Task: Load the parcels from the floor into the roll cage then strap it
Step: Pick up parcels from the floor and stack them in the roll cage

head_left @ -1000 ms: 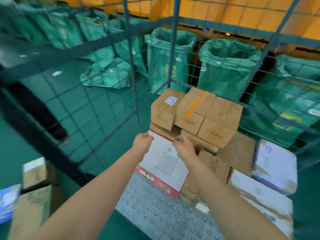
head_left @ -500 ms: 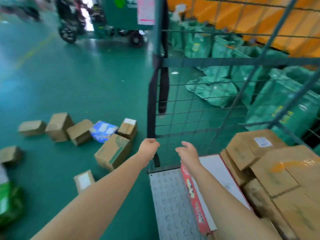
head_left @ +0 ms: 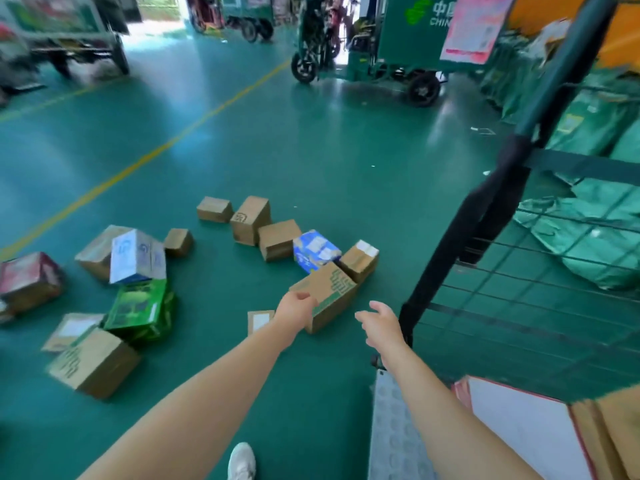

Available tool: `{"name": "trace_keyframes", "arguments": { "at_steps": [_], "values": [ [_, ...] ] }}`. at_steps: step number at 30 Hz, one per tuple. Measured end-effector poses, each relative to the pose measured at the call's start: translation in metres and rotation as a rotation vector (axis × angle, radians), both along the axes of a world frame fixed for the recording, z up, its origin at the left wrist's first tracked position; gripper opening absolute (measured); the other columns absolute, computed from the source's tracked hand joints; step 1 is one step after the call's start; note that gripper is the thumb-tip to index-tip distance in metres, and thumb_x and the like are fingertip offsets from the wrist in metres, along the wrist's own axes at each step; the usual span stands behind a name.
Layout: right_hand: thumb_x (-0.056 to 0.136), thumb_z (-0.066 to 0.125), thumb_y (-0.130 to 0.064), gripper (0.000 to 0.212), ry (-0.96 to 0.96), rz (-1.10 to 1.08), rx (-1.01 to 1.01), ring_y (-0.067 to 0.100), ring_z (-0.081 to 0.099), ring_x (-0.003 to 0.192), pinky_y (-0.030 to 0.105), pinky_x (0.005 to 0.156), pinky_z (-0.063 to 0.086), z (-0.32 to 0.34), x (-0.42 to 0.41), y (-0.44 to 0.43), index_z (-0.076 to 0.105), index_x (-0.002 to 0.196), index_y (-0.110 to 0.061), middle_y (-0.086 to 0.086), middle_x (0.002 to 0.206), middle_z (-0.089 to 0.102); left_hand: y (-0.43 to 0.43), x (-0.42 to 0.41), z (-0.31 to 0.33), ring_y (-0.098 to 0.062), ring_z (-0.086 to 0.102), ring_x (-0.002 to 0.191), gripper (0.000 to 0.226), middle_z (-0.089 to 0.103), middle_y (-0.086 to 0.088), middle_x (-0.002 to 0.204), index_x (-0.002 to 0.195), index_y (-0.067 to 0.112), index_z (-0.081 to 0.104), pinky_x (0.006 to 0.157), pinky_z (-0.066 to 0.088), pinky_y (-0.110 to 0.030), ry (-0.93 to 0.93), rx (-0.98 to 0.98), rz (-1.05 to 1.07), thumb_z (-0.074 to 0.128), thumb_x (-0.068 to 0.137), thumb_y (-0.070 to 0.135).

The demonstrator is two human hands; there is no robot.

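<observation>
Several parcels lie scattered on the green floor. My left hand [head_left: 296,306] hovers in front of a brown carton with green print [head_left: 329,296], fingers curled and holding nothing. My right hand [head_left: 381,322] is open with fingers spread, just right of that carton and beside the roll cage's corner post [head_left: 460,230], where a black strap [head_left: 498,202] hangs. The cage's mesh side [head_left: 540,289] and studded metal floor [head_left: 394,427] are at the right. A flat white parcel with red edge [head_left: 519,424] lies inside the cage next to brown cartons [head_left: 616,434].
Other floor parcels include a blue box [head_left: 313,251], a green box [head_left: 140,308], a white-blue box [head_left: 136,256], a red box [head_left: 29,280] and a brown carton [head_left: 91,363] near my left. Green mail sacks [head_left: 588,230] lie beyond the cage. Green delivery vehicles [head_left: 398,39] stand at the back.
My view has swung left from inside the cage to the floor parcels. Both hands have left the white flat parcel in the cage and now reach toward the green-printed carton.
</observation>
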State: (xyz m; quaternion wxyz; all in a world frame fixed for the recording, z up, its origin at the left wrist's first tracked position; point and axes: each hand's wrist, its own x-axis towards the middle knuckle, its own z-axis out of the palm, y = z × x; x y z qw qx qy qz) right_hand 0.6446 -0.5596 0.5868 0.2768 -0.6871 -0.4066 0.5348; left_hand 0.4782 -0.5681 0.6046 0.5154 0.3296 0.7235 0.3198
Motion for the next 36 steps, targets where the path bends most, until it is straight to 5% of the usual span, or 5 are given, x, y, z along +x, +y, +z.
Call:
{"name": "trace_keyframes", "arguments": {
  "at_steps": [5, 9, 27, 31, 36],
  "values": [
    [0.095, 0.058, -0.020, 0.059, 0.012, -0.022, -0.054, 0.023, 0.053, 0.118, 0.044, 0.105, 0.044, -0.024, -0.045, 0.047, 0.037, 0.149, -0.015, 0.002, 0.125, 0.053, 0.049, -0.050, -0.019, -0.026, 0.055, 0.090, 0.025, 0.061, -0.015, 0.102, 0.119, 0.013, 0.056, 0.073, 0.038, -0.027, -0.008, -0.040, 0.006, 0.054, 0.094, 0.014],
    [0.094, 0.058, -0.021, 0.062, 0.032, -0.072, -0.084, 0.025, 0.048, 0.129, 0.048, 0.110, 0.041, -0.040, -0.082, 0.085, 0.034, 0.151, -0.016, 0.007, 0.146, 0.046, 0.096, -0.089, -0.030, -0.023, 0.049, 0.085, 0.015, 0.052, -0.003, 0.081, 0.110, 0.018, 0.054, 0.077, 0.040, -0.029, 0.013, -0.058, -0.071, 0.050, 0.096, 0.012],
    [0.096, 0.056, -0.018, 0.061, 0.030, -0.168, -0.299, 0.025, 0.046, 0.132, 0.046, 0.111, 0.039, -0.121, -0.138, 0.324, 0.032, 0.152, -0.014, 0.006, 0.149, 0.043, 0.351, -0.156, -0.131, -0.024, 0.049, 0.092, 0.016, 0.050, -0.005, 0.095, 0.085, 0.025, 0.054, 0.084, 0.041, -0.031, 0.026, -0.251, -0.171, 0.049, 0.095, 0.013],
    [0.097, 0.053, -0.011, 0.054, 0.021, -0.123, -0.366, 0.020, 0.050, 0.110, 0.036, 0.099, 0.044, -0.148, -0.147, 0.397, 0.038, 0.148, -0.013, -0.003, 0.117, 0.051, 0.418, -0.169, -0.161, -0.025, 0.054, 0.117, 0.041, 0.056, -0.008, 0.132, 0.136, 0.012, 0.051, 0.103, 0.044, -0.036, 0.027, -0.347, -0.122, 0.049, 0.096, 0.016],
    [0.097, 0.053, -0.014, 0.059, -0.015, -0.078, -0.462, 0.020, 0.050, 0.112, 0.039, 0.102, 0.044, -0.207, -0.159, 0.461, 0.032, 0.152, -0.013, 0.002, 0.132, 0.049, 0.479, -0.182, -0.220, -0.023, 0.051, 0.123, 0.043, 0.053, -0.004, 0.135, 0.139, 0.013, 0.048, 0.108, 0.041, -0.042, 0.038, -0.418, -0.098, 0.048, 0.096, 0.017]
  ]
}}
